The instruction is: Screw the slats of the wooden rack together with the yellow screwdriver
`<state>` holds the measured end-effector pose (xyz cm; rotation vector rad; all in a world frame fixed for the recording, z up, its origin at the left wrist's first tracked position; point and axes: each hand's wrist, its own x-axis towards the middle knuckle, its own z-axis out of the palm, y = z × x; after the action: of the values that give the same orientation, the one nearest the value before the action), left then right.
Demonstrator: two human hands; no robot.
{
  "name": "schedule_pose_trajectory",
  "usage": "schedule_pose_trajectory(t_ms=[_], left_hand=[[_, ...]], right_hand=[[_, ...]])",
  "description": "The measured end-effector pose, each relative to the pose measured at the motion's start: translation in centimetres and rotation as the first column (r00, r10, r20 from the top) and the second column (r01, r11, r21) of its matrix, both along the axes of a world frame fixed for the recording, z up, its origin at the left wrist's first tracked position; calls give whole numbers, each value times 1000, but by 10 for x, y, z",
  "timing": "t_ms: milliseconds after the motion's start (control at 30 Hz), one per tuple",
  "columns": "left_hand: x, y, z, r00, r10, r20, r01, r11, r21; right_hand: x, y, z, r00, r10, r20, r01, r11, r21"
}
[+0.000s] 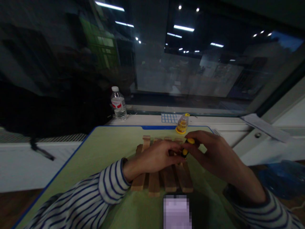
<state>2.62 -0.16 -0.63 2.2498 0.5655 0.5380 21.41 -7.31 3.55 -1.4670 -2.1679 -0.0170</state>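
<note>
The right hand (214, 152) is gripping the screwdriver (187, 147) above the wooden slat rack (169, 179) on the worktop (107, 149), and the left hand (157, 156), its grasp unclear, is resting on the slats by the tip, ideally pressing them flat and keeping the tool upright.

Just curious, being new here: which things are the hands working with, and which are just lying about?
In hand:
slatted wooden rack, under the left hand
small yellow-and-black tool, in the right hand

Lying about:
clear plastic water bottle
small yellow-and-clear bottle
blue grid sheet
</note>
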Motion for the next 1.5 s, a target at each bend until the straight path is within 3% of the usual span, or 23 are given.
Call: schedule_pose_trajectory(t_ms=[800, 1133, 1333, 1500], left_hand=[[-2, 0, 9, 997, 6, -71, -5, 1000, 27], [-2, -1, 7, 995, 13, -98, -13, 1000, 9], [-2, -1, 8, 1000, -9, -1, 9, 996, -88], [-2, 1, 5, 999, 1, -39, -3, 999, -39]], right_hand=[[-3, -6, 4, 981, 182, -65, -181, 983, 13], [-4, -2, 2, 985, 164, -54, -162, 986, 51], [-2, -3, -1, 989, 142, -53, -139, 989, 51], [-1, -3, -1, 993, 110, -31, -108, 992, 60]])
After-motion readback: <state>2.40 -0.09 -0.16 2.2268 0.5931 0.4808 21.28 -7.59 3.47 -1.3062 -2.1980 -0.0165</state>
